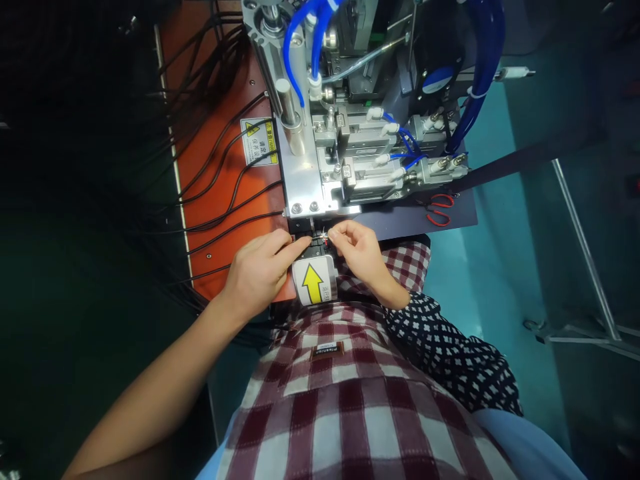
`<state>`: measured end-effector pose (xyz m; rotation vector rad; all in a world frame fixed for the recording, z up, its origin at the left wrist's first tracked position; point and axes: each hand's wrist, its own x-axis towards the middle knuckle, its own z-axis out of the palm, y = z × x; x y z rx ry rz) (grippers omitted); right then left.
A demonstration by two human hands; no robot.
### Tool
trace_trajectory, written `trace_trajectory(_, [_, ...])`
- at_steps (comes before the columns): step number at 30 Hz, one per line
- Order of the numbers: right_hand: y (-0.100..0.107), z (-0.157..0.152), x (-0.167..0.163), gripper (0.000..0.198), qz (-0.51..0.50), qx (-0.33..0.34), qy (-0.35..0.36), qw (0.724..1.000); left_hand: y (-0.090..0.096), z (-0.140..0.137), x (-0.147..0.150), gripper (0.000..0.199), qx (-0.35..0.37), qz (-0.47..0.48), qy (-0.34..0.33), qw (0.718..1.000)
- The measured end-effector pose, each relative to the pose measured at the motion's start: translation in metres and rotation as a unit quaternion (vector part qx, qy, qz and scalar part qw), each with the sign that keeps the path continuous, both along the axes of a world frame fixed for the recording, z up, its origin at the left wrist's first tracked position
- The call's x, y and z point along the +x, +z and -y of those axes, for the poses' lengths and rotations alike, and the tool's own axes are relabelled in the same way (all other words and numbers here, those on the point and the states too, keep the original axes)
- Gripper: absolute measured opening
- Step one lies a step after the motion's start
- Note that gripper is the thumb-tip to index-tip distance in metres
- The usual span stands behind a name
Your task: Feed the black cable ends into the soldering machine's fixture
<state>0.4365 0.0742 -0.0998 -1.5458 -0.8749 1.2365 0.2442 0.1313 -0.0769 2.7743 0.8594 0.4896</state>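
My left hand [261, 265] reaches in from the left, one digit stretched out with its tip on a small dark fixture [315, 251] at the machine's front. Its other fingers are bent, and I see nothing held in them. On the fixture's right side, my right hand [359, 249] is closed in a pinch of thumb and forefinger. At those fingertips is a small part [325, 236] with thin shiny metal bits and a spot of red; its exact kind is too small to tell. Below the fixture sits a rounded cover [314, 280] with a yellow arrow label.
The metal machine [305, 180], with pneumatic cylinders and blue air tubes [480, 87], stands right behind my hands. Black cables [225, 230] cross the orange plate [220, 167] on the left. Red-handled scissors or snips [440, 210] lie on a dark board to the right.
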Motion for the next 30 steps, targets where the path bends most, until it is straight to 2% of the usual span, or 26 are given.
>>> trace_trajectory(5, [-0.002,0.001,-0.002,0.024,0.01,0.004,-0.004,1.0,0.001,0.0,0.001,0.034,0.0,0.006,-0.003,1.0])
trace_trajectory(16, [0.002,0.004,-0.009,0.019,0.165,-0.002,-0.013,0.986,-0.001,0.0,0.002,0.032,0.057,-0.02,-0.009,0.998])
trace_trajectory(19, [-0.001,0.004,-0.008,0.02,0.152,-0.009,-0.012,0.988,-0.003,0.0,0.002,0.031,0.059,-0.005,-0.015,0.998])
trace_trajectory(24, [-0.005,0.004,-0.001,0.024,0.102,-0.012,0.004,0.995,-0.004,0.0,0.0,0.03,0.008,0.027,-0.017,0.999])
trace_trajectory(30, [0.002,0.004,0.001,0.023,0.177,0.026,0.0,0.984,-0.004,-0.001,0.001,0.029,0.045,0.048,-0.039,0.997])
